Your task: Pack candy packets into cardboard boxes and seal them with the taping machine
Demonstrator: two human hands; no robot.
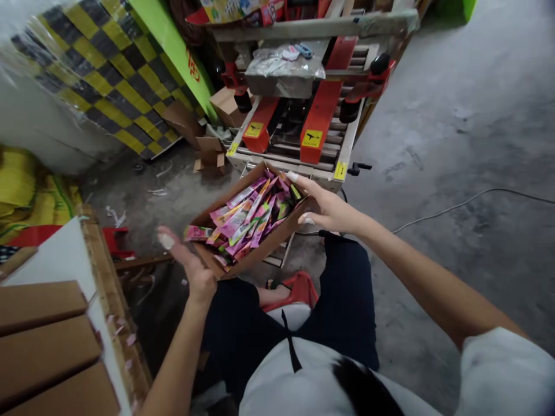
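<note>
I hold an open cardboard box (pixel 264 245) out in front of my knees, filled with several pink, purple and yellow sachets (pixel 251 216). My right hand (pixel 323 205) grips the box's far right corner, fingers over the rim and thumb on the outer wall. My left hand (pixel 191 260) holds the near left wall, palm against the cardboard and thumb raised. The box is tilted, with its right end higher.
A carton-sealing machine (pixel 303 124) with red belts and rollers stands just beyond the box. Flat cardboard sheets (pixel 43 341) lie on a wooden table at lower left. A red stool (pixel 299 289) is between my legs. A cable (pixel 468 202) crosses the concrete floor at right.
</note>
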